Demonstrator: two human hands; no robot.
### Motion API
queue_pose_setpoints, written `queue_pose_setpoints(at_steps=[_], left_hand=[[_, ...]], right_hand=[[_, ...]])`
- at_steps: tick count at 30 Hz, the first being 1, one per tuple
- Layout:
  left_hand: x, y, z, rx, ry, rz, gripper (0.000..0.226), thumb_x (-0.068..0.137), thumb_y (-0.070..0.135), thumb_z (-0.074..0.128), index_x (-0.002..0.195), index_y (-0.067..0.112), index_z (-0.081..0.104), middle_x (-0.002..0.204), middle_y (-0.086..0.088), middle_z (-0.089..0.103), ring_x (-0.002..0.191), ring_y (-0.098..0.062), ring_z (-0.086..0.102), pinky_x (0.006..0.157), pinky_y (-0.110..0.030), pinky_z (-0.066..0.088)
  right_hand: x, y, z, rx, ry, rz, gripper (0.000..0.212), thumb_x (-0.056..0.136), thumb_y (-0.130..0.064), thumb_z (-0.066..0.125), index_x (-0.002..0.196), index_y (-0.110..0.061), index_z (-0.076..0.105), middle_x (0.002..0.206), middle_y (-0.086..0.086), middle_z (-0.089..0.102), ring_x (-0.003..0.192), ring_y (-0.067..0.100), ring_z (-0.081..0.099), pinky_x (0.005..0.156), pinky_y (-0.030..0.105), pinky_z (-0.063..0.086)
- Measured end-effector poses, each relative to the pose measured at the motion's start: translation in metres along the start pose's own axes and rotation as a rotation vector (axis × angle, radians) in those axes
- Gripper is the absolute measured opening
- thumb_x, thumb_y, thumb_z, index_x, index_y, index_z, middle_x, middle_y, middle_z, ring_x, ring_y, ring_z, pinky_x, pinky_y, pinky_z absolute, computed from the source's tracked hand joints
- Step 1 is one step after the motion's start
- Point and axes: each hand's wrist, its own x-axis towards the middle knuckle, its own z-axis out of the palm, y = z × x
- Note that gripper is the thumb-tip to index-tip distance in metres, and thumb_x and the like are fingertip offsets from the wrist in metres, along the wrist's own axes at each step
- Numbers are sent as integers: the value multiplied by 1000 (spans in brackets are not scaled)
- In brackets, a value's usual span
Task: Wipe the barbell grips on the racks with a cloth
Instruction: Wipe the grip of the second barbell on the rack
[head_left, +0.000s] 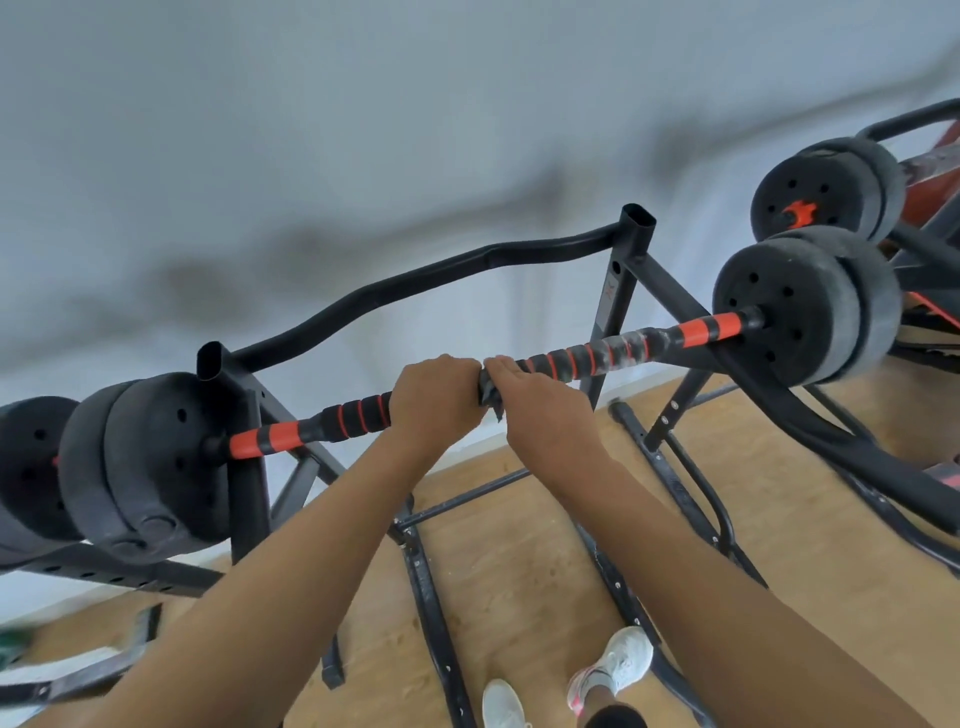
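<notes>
Across the top of a black steel rack (631, 244), in the head view, a barbell (696, 332) lies in the cradles and slopes up from lower left to upper right. Its grip (576, 358) is ribbed black foam banded with orange, with pale scuffed patches toward the right end. Black weight plates (800, 306) sit on the right end, and another pair (140, 467) on the left.

The left hand (436, 400) is wrapped over the bar near its middle, fingers curled together round it. Just to its right, almost touching it, the right hand (543, 410) lies over the bar with its fingers pressed together and bent over the top, gripping a dark cloth (489, 397) against the grip. A crumpled edge of the cloth hangs below the bar between the two hands.

A pale mark on the rack's right upright (612, 291) is too blurred to read. Behind, a second barbell's plates (826, 187) show an orange star-shaped nut (800, 214) at the hub; no lettering can be made out.

Below lie a light wooden floor (519, 545) and the person's white shoes (615, 665); a white wall (363, 130) is behind.
</notes>
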Motion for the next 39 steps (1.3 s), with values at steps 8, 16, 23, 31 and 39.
queue_pose_setpoints(at_steps=[8, 16, 23, 31, 39], left_hand=[[45, -24, -24, -474, -713, 18, 22, 92, 30, 76, 90, 8, 75, 66, -5, 69, 48, -13, 58, 59, -25, 55], [43, -37, -23, -703, -692, 59, 34, 90, 44, 77, 93, 12, 67, 62, -4, 66, 49, -18, 58, 61, -33, 58], [42, -37, -20, -728, -636, 56, 37, 93, 50, 70, 95, 14, 67, 64, -6, 68, 49, -20, 58, 61, -33, 57], [40, -33, -20, -670, -577, 61, 27, 90, 42, 76, 89, 16, 71, 66, -10, 71, 48, -18, 61, 58, -31, 60], [21, -18, -16, -334, -279, 19, 33, 87, 54, 62, 78, 22, 65, 62, 3, 64, 56, -20, 65, 63, -34, 60]], right_hand=[[-21, 8, 17, -60, 134, -56, 100, 77, 9, 70, 161, -18, 25, 131, 2, 67, 56, 13, 52, 43, 30, 52], [-65, 56, 61, 463, 71, 99, 36, 98, -8, 54, 125, -28, 65, 85, -16, 58, 77, 7, 56, 69, 34, 56], [-38, 53, 24, 661, 169, 164, 24, 95, -12, 60, 108, -32, 57, 98, -18, 58, 94, -3, 56, 73, 13, 45], [30, 26, 8, 325, 190, -62, 28, 91, 0, 62, 115, -14, 64, 117, 0, 51, 87, 16, 57, 68, 27, 56], [69, 13, -2, 138, 123, 11, 17, 85, -6, 61, 99, -14, 60, 94, -1, 50, 89, 19, 50, 61, 31, 40]])
